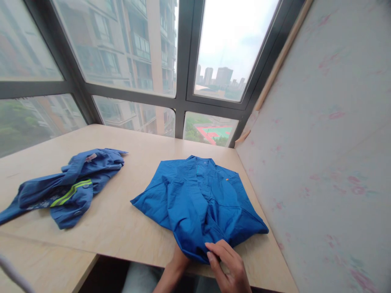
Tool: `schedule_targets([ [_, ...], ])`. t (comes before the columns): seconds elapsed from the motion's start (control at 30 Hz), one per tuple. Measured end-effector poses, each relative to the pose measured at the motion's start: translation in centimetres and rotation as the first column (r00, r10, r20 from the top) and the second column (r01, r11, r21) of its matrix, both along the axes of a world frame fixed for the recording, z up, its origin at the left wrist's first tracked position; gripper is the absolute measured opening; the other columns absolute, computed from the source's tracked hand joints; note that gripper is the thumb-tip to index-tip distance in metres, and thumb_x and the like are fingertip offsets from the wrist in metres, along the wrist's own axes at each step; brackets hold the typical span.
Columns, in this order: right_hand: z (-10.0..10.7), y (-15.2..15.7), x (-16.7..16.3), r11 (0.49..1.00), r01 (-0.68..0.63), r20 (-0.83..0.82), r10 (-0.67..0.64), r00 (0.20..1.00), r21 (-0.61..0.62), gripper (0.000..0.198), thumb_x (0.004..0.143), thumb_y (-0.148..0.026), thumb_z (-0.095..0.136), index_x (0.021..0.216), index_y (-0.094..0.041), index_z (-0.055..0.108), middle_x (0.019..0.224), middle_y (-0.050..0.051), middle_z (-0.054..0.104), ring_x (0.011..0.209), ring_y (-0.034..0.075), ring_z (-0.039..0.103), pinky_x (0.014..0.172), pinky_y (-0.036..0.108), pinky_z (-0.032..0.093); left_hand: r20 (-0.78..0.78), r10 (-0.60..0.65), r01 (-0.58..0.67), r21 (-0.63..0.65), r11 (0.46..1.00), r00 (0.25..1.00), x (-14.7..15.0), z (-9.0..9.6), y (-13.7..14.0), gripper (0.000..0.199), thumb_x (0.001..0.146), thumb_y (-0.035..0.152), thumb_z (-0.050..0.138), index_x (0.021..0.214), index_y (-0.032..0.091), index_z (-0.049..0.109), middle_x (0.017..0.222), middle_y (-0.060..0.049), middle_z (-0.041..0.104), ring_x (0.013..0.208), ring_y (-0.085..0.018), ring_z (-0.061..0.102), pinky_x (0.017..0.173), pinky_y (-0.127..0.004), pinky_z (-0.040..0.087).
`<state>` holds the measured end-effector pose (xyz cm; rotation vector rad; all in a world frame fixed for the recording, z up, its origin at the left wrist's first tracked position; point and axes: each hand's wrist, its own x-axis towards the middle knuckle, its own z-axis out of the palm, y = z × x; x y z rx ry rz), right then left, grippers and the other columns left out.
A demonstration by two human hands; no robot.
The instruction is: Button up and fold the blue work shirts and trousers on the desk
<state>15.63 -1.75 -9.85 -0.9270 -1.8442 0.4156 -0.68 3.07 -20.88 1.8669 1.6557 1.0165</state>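
Garment (77,173) and wall (324,142) flanking blue shirt (195,199), right fingers (222,251) narrow at edge, left hand (179,260) beneath, both grips unclear

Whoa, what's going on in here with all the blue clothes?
A person has both hands at a bright blue garment with a collar, spread on the table by the windows. The left hand reaches under its near edge, so the fingers are hidden. The right hand has its fingertips at that edge; I can't tell if they're pinching it. Off to the left, a darker blue garment lies crumpled, untouched.
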Motion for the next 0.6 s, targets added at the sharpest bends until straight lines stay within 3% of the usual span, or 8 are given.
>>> schedule_targets([
  [0.1, -0.2, 0.0, 0.4, 0.995, -0.093, 0.008, 0.094, 0.996, -0.031, 0.052, 0.089, -0.010, 0.054, 0.134, -0.034, 0.057, 0.086, 0.005, 0.071, 0.073, 0.020, 0.069, 0.064, 0.031, 0.060, -0.007, -0.003, 0.003, -0.012, 1.000, 1.000, -0.7, 1.4, -1.2, 0.041, 0.079, 0.051, 0.056, 0.106, 0.024, 0.071, 0.104, -0.011, 0.076, 0.110, -0.031, 0.066, 0.094, -0.047, 0.056],
  [0.17, -0.4, -0.1, 0.6, 0.983, -0.181, 0.030, 0.182, 0.983, -0.038, 0.060, 0.088, -0.011, 0.055, 0.143, -0.035, 0.049, 0.093, 0.006, 0.073, 0.081, 0.022, 0.071, 0.070, 0.032, 0.061, -0.003, -0.007, 0.007, 0.046, 0.999, 1.000, -1.3, 2.4, -2.3, 0.039, 0.082, 0.046, 0.056, 0.110, 0.023, 0.071, 0.110, -0.011, 0.074, 0.111, -0.030, 0.066, 0.095, -0.047, 0.056],
  [0.23, -0.6, -0.3, 0.8, 0.982, -0.186, 0.017, 0.187, 0.982, -0.027, 0.062, 0.088, -0.014, 0.056, 0.145, -0.035, 0.046, 0.101, 0.007, 0.073, 0.088, 0.023, 0.072, 0.074, 0.034, 0.062, -0.014, -0.050, 0.051, 0.115, 0.992, 0.999, -2.2, 3.2, -3.6, 0.032, 0.084, 0.037, 0.055, 0.109, 0.025, 0.073, 0.114, -0.010, 0.073, 0.111, -0.029, 0.066, 0.092, -0.045, 0.058],
  [0.37, -0.8, -0.8, 1.5, 0.996, 0.011, -0.149, -0.024, 0.989, -0.087, 0.051, 0.095, -0.020, 0.051, 0.143, -0.034, 0.046, 0.106, 0.009, 0.070, 0.073, 0.020, 0.070, 0.070, 0.035, 0.061, 0.012, -0.041, 0.038, 0.209, 0.977, 0.999, -4.7, 3.7, -5.8, 0.030, 0.086, 0.026, 0.051, 0.101, 0.033, 0.076, 0.111, -0.005, 0.075, 0.107, -0.027, 0.069, 0.090, -0.043, 0.061],
  [0.47, -0.6, -0.3, 2.2, 0.985, 0.129, -0.240, -0.153, 0.959, -0.113, 0.046, 0.097, -0.017, 0.048, 0.142, -0.030, 0.045, 0.105, 0.008, 0.067, 0.069, 0.016, 0.068, 0.072, 0.035, 0.061, 0.131, 0.081, -0.105, 0.184, 0.977, 0.988, -6.3, 4.5, -6.7, 0.025, 0.089, 0.028, 0.053, 0.099, 0.034, 0.075, 0.103, -0.003, 0.076, 0.095, -0.026, 0.072, 0.084, -0.040, 0.063],
  [0.6, 0.2, 2.0, 3.0, 0.959, 0.255, -0.186, -0.276, 0.943, -0.128, 0.044, 0.096, -0.019, 0.054, 0.139, -0.026, 0.047, 0.110, 0.009, 0.065, 0.083, 0.016, 0.069, 0.079, 0.035, 0.059, 0.226, 0.252, -0.297, 0.196, 0.934, 0.941, -6.5, 7.6, -6.2, 0.018, 0.088, 0.032, 0.058, 0.097, 0.032, 0.073, 0.100, -0.003, 0.075, 0.093, -0.025, 0.071, 0.084, -0.041, 0.063],
])
